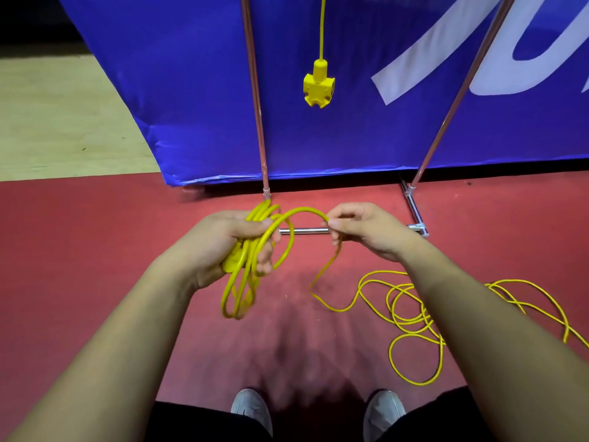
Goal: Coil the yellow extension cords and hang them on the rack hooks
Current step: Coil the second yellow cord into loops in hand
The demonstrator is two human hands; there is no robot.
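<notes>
Head view. The landmark is the short horizontal chrome bar [304, 231] of the rack's base, lying on the red floor mat [95, 234].

At the bar's left end the left hand [236, 244] grips a coil of thin yellow extension cord [239, 291]. Its fingers are curled round the gathered loops and the thumb presses across their top. The loops hang long and narrow on the near side of the bar.

At the bar's right end the right hand [360, 231] pinches the same cord between thumb and forefinger, with the other fingers loosely curled. Between the hands an arch of cord [302, 212] rises over the bar, its span running along the bar.

Below the pinch the cord drops to the mat and trails to the loose yellow cord [414, 317] sprawled on the near right side of the bar. The free length therefore lies on the right hand's side and the coil on the left.

I judge that the next loop calls for the right hand to carry its pinch leftward along the bar into the left hand's grip. Both forearms reach forward, about equally near the bar.

Beyond the bar, high against the blue fabric banner [191, 90], a yellow multi-outlet socket [318, 86] hangs from its own cord.
</notes>
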